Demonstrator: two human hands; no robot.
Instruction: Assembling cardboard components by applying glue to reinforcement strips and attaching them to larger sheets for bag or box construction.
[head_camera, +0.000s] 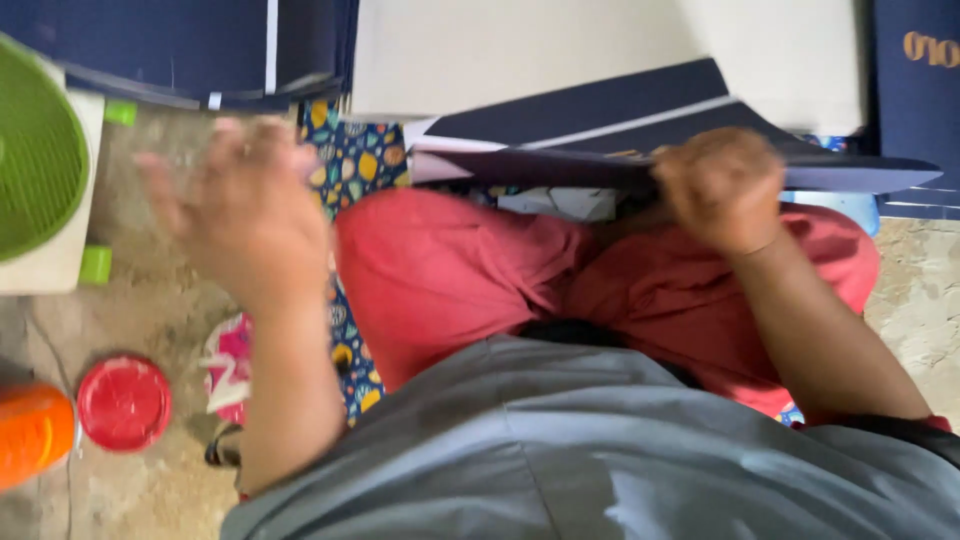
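**Dark blue card sheet held over the lap**

Stacks of dark blue folded card (190, 50) fill the top of the view, with a pale board (520, 55) lying across them near the middle. Below that the person sits on a patterned mat (360, 160), legs in red trousers (450, 270), a grey shirt (560, 450) nearest the camera. A green fan (35, 150) stands at the far left on the concrete floor (130, 300).

One dark blue card sheet (620, 130) juts out over the lap, just above the knees. The right hand (722, 188) is closed in a fist on its near edge, fingers curled under it. The left hand (240, 205) is raised over the floor with fingers spread and holds nothing; it is blurred, so its exact pose is hard to read.

The sheet looks light and thin, fairly stiff along its folds yet likely to flop at the free end, and its smooth face may slide in the fingers. Creasing seems the main risk. The firmest hold is probably on an edge close to a fold, with a second hand steadying the far side.

A red lid (124, 402) and an orange bottle (30, 432) lie at lower left.
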